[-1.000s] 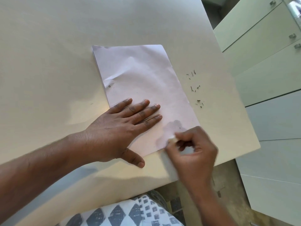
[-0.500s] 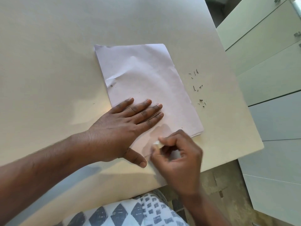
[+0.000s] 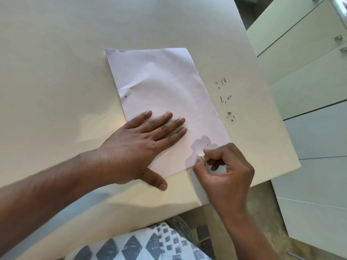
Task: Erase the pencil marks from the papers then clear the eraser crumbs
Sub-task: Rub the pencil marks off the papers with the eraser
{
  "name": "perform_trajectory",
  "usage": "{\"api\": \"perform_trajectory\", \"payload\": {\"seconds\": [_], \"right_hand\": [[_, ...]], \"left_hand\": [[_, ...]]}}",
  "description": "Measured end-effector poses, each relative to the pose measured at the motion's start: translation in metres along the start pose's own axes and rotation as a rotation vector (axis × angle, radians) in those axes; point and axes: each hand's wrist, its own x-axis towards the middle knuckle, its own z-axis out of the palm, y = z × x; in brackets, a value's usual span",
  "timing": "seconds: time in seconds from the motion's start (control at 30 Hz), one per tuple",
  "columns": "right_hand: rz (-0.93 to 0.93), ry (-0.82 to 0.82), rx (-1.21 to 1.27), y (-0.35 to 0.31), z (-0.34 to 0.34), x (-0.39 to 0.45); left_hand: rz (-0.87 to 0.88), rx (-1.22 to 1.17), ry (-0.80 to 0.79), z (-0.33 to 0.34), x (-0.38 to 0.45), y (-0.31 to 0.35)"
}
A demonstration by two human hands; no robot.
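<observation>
A thin stack of white papers (image 3: 165,85) lies tilted on the cream table (image 3: 56,62). My left hand (image 3: 139,145) presses flat on the stack's near left part, fingers straight and thumb on the table. My right hand (image 3: 225,173) pinches a small white eraser (image 3: 201,155) between thumb and forefinger, its tip against the sheet's near right corner. A tiny dark speck (image 3: 207,144) sits on the paper just above the eraser. Dark eraser crumbs (image 3: 225,99) are scattered on the table to the right of the stack.
The table's right edge (image 3: 277,102) and near edge run close to the papers. Pale cabinet drawers with metal handles (image 3: 338,37) stand to the right beyond a gap. A patterned grey and white garment (image 3: 146,244) shows below the table edge.
My right hand with the eraser swung left along the near edge, then back right to the near right corner. My left hand stayed pressed on the papers.
</observation>
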Motion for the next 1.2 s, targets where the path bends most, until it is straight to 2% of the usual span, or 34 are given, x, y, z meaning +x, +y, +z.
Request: {"api": "perform_trajectory", "payload": {"seconds": [0.13,0.23,0.3,0.4,0.47,0.6,0.77,0.87,0.93,1.03,1.1,1.2], "right_hand": [[-0.022,-0.151,0.146,-0.029,0.015,-0.018],[0.107,-0.048,0.103,-0.002,0.0,-0.001],[0.118,0.02,0.043,0.0,-0.004,0.004],[0.032,-0.122,0.135,-0.03,0.013,-0.019],[0.038,-0.156,0.178,-0.027,0.013,-0.021],[0.122,0.016,0.042,-0.001,-0.004,-0.002],[-0.008,-0.137,0.153,-0.031,0.018,-0.025],[0.119,0.016,0.059,0.002,0.002,-0.003],[0.131,0.087,0.011,0.004,-0.001,0.001],[-0.003,-0.071,0.132,-0.03,0.018,-0.023],[-0.012,-0.131,0.17,-0.03,0.019,-0.029],[0.145,0.015,0.084,0.005,0.002,-0.005]], "left_hand": [[-0.003,0.013,-0.004,0.0,-0.002,0.001],[-0.001,0.0,-0.011,0.0,-0.001,0.0],[0.007,-0.007,-0.001,0.0,-0.001,-0.001],[0.006,-0.002,0.022,0.002,-0.002,0.0],[0.006,0.008,0.011,0.001,-0.001,0.0],[0.012,-0.007,0.013,0.002,-0.001,-0.002],[0.017,-0.001,0.058,0.005,-0.002,-0.002],[0.02,-0.007,0.039,0.004,-0.001,-0.003],[0.027,-0.009,0.038,0.004,-0.001,-0.004],[0.025,0.004,0.062,0.005,-0.001,-0.003],[0.025,0.017,0.052,0.005,-0.001,-0.003],[0.03,-0.009,0.035,0.004,0.0,-0.005]]}}
